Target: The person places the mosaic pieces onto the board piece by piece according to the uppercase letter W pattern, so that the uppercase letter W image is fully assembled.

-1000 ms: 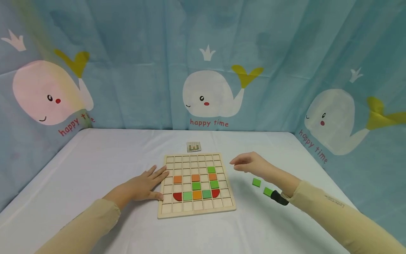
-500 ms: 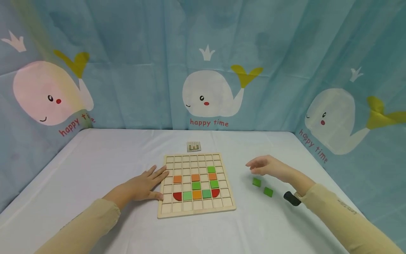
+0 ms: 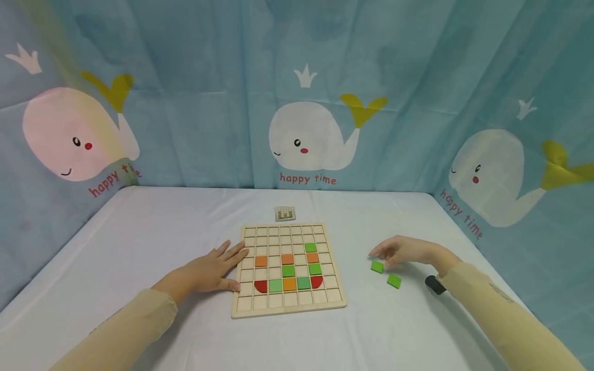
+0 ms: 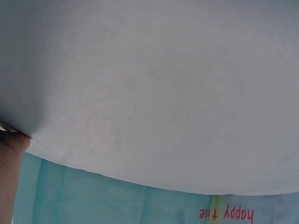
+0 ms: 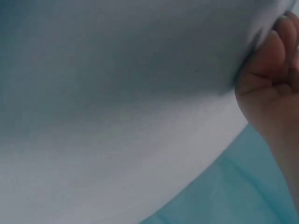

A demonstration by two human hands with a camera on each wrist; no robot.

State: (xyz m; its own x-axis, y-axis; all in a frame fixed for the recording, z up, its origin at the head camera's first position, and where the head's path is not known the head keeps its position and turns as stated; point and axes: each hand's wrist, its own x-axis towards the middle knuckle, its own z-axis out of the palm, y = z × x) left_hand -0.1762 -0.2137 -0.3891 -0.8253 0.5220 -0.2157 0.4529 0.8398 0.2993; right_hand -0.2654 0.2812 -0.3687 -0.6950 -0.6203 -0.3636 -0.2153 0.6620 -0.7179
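Observation:
My left hand (image 3: pixel 209 270) lies with spread fingers on the left edge of a wooden grid board (image 3: pixel 260 305). In the left wrist view only part of that hand (image 4: pixel 11 156) shows, at the left edge. My right hand (image 3: pixel 408 250) is low over the table, right of the board. Its bent fingers and thumb are apart at the far side of a green square tile (image 3: pixel 377 266); whether they touch it is hard to tell. A second green tile (image 3: pixel 394 281) lies nearer. In the right wrist view the hand (image 5: pixel 271 70) has bent fingers, and the tiles are out of sight.
On the board sit green tiles (image 3: pixel 288 271), orange tiles (image 3: pixel 261 261) and red rounded pieces (image 3: pixel 261 286). A small card with a grid pattern (image 3: pixel 285 214) lies behind the board. A blue whale-print curtain (image 3: pixel 199 129) closes off the white table's (image 3: pixel 195 211) back and sides.
My right hand has moved right and down from beside the board to the nearer of its fingers' green tile. The left hand has stayed on the board's edge.

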